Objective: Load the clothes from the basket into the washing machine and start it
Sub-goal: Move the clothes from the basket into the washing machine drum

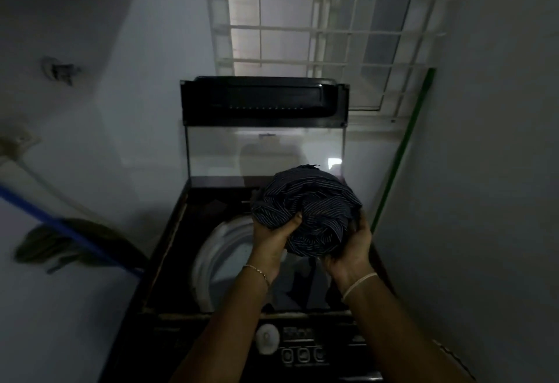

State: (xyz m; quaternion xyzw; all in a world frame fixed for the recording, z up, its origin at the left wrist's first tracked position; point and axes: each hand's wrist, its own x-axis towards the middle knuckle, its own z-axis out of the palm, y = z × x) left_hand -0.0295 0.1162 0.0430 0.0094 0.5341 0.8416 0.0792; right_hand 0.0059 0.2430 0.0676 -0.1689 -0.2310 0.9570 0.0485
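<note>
Though dim in here, plain enough: striped garment (pixel 308 210), dark with thin pale lines, wadded into a loose ball and held in the air above the open drum (pixel 211 258), toward its right side, not yet inside. Clamped from below and on both flanks: left hand (pixel 270 240) curled round the near left of the wad, thumb dug into a fold; right hand (pixel 352 249) cupped round the lower right, fingers wrapped behind.

Soft, limp stuff by the look. Judged light, no stiffness, nothing breakable. Little risk of slipping, but loose ends apt to trail and snag on the rim. Best held as now, gathered round the bulk, not by an edge. Probably fine just to lower and let go over the opening.

Dark cloth apparently down in the drum already, near side; hard to make out.

Washing machine (pixel 169 261) a top-loader, clear lid (pixel 266 152) propped upright at the back. Control panel (pixel 302 349) nearest the body, with a pale round knob (pixel 267 342) and a row of buttons, untouched. Thin bracelet (pixel 257 271) on the left wrist, pale band (pixel 360 284) on the right.

Beyond: barred window (pixel 302 28), green pole (pixel 402 152) leaning at the right wall, blue-handled broom (pixel 75 231) at the left. No basket in view.
</note>
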